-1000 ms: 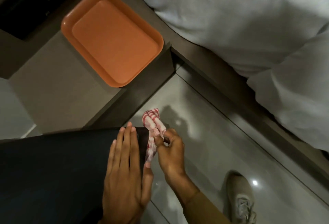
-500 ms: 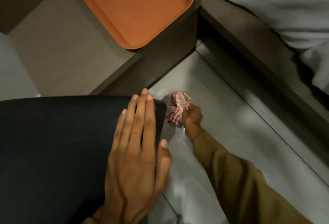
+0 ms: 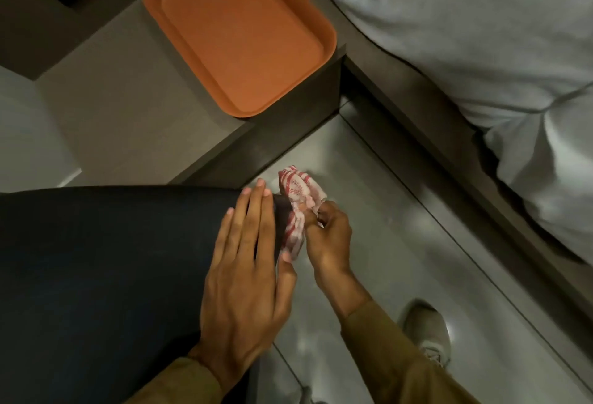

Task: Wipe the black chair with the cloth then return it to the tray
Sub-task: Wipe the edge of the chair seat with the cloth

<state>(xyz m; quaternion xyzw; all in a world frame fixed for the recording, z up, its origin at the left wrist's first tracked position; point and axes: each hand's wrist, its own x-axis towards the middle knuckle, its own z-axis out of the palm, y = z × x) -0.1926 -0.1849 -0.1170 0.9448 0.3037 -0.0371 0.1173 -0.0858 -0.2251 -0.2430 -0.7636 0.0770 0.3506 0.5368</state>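
Observation:
The black chair (image 3: 106,275) fills the lower left, seen from above. My left hand (image 3: 244,272) lies flat and open on its right end, fingers together, thumb at the edge. My right hand (image 3: 327,233) is shut on a bunched red-and-white checked cloth (image 3: 296,207), pressing it against the chair's right side edge. The orange tray (image 3: 244,31) sits bare on a grey-brown table corner above, a good way from both hands.
The grey-brown table (image 3: 122,121) lies beyond the chair. A bed with white bedding (image 3: 465,50) and a dark frame runs along the right. Glossy grey floor tiles (image 3: 401,243) lie between, with my light shoe (image 3: 426,333) at the lower right.
My right hand, lower down the chair's side half a second ago, has come back up with the cloth to the chair's top edge. The left hand stays flat on the chair.

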